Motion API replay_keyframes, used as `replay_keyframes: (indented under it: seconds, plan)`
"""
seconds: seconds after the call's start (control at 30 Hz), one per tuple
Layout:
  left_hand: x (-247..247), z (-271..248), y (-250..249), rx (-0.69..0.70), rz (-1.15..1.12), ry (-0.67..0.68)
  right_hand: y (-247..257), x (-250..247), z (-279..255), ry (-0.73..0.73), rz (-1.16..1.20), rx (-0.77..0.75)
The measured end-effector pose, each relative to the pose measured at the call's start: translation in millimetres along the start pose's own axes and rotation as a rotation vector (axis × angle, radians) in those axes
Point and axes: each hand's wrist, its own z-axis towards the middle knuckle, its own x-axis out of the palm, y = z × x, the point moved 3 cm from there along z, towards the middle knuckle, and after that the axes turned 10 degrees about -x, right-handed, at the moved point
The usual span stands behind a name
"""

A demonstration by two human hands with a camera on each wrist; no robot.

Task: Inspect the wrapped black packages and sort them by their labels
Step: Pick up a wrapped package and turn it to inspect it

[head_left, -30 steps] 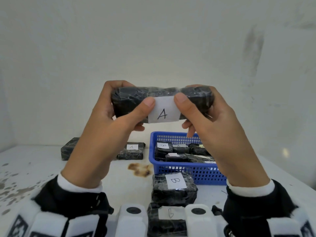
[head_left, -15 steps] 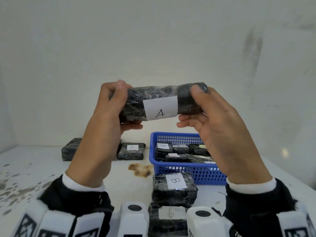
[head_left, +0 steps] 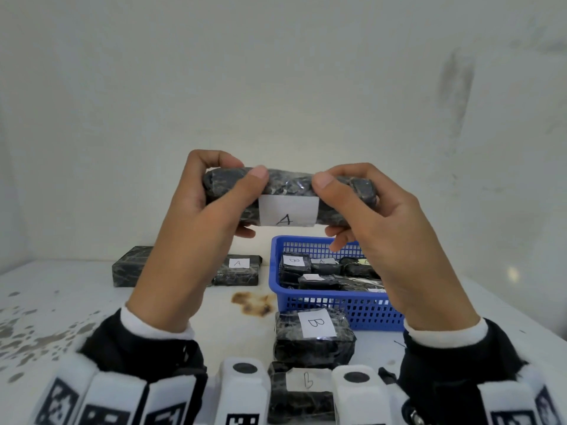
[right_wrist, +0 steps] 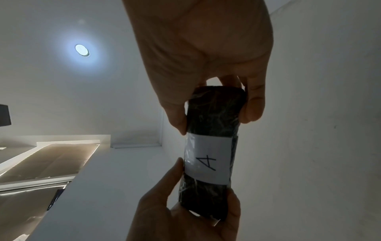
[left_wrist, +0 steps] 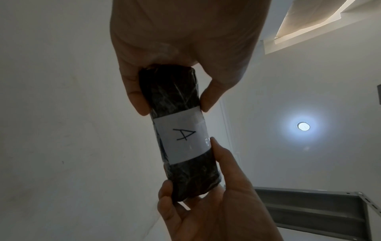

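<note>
I hold a wrapped black package (head_left: pixel 288 187) up in front of the wall, lengthwise between both hands. Its white label (head_left: pixel 288 211) reads "A" and faces me. My left hand (head_left: pixel 233 194) grips the left end, thumb on the front and fingers curled behind. My right hand (head_left: pixel 343 194) grips the right end the same way. In the left wrist view the package (left_wrist: pixel 175 97) and its "A" label (left_wrist: pixel 183 138) show between both hands. The right wrist view shows the package (right_wrist: pixel 214 114) likewise.
On the white table, a blue basket (head_left: pixel 276 271) holds several labelled black packages. A "B" package (head_left: pixel 313 335) lies in front of it and another (head_left: pixel 303 391) nearer me. At the back left lie an "A" package (head_left: pixel 239 269) and one more (head_left: pixel 129 266).
The package has been rolled in my hands, so its label now sits lower on the front face. Both thumbs have shifted onto its upper front edge. It stays held up at the same spot.
</note>
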Motion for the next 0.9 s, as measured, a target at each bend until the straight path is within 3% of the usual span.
replay_keyframes:
  seconds: [0.33,0.5,0.73,0.9]
  plan:
    - [2,0,4,0.011,0.043,-0.015,-2,1,-2,-0.008,-0.082,0.016]
    - [4,-1,2,-0.003,-0.008,-0.016,-4,-1,-1,-0.137,-0.023,0.002]
    - [6,-2,4,-0.049,-0.001,-0.015,1,0,-2,-0.087,-0.048,-0.026]
    - [4,-1,3,-0.049,-0.015,0.079,-4,-11,1,-0.150,0.024,0.022]
